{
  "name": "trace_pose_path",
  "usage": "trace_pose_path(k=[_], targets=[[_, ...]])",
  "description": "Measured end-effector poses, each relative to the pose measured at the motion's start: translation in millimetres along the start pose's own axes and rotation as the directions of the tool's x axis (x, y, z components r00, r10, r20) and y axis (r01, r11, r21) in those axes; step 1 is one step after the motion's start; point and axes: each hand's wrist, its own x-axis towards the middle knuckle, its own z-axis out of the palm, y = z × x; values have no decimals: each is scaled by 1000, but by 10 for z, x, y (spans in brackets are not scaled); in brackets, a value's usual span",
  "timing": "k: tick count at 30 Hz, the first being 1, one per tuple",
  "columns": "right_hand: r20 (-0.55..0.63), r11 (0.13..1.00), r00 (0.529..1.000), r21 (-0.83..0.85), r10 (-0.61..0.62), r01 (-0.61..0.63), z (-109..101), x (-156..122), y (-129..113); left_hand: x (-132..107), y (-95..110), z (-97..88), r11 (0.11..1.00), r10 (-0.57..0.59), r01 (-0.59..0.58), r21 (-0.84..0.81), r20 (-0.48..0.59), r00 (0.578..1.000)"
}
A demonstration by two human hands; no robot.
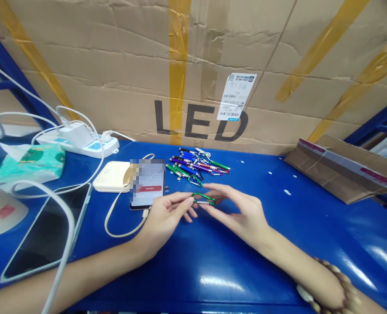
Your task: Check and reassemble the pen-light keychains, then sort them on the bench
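A green carabiner (204, 196) is held up over the blue table, in front of the pile. Thumb and fingers of my left hand (167, 213) pinch its left end. My right hand (242, 209) comes in from the right, thumb and forefinger spread above and below the carabiner's right end; a gap shows between them. Just beyond lies a heap of slim pen-like metal tubes (196, 163) in blue, purple, green, red and black, some with carabiner clips. One green clip (196, 181) sticks out at the heap's near edge.
Left of my hands lie a lit phone (147, 187), a cream power bank (111, 176), a dark phone (49, 231), tissues (46, 159), a white cup (3, 209) and a power strip (98, 148) with cables. An open cardboard box (344, 174) stands right; a large carton (124, 78) backs the table.
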Motion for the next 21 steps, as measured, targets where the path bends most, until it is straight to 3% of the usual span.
trace_pose_path(k=[3,6,14,18,21], targets=[[114,976,985,-156,-132,149,-2,-6,11,6,-13,-1,999,40,-40,34,8,999],[198,939,966,-268,-166,216,6,-8,39,-3,-22,-1,994,86,-87,73,11,996],[193,970,971,-171,-137,171,80,-55,41,-25,-52,1,971,190,-195,135,48,981],[117,981,985,-133,-124,139,95,-76,31,-28,-65,13,983,145,-147,105,34,989],[141,991,987,-95,-81,95,76,-68,35,-37,-68,19,993,78,-82,86,46,996]])
